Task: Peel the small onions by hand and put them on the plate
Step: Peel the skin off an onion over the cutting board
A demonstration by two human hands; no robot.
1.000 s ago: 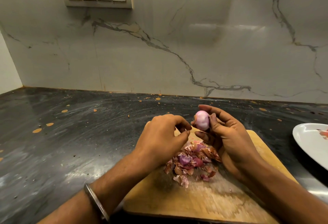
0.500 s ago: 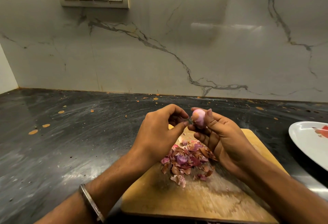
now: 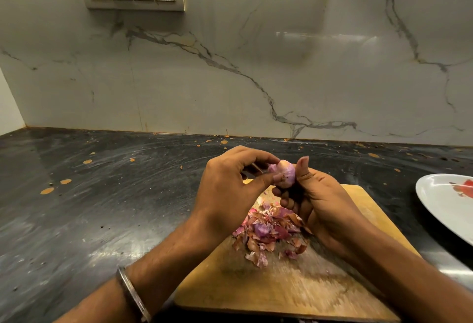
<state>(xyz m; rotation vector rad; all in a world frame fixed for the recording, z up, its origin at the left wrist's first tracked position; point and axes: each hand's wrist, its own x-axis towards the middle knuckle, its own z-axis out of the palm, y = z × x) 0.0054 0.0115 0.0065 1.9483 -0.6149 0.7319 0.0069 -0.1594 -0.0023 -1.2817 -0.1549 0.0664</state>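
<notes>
Small onion (image 3: 282, 174) sits cupped in the right hand (image 3: 322, 205), thumb up beside it, while the left hand (image 3: 230, 192) pinches at its skin. Best to roll it and strip the scraps onto the peel pile (image 3: 268, 233) just below, then the plate (image 3: 440, 202), well right.

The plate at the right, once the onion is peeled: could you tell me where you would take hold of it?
Probably the near left rim of the plate, approached from the cutting board side with the right hand: that shallow, bare edge is nearest; the rest is out of view.
</notes>
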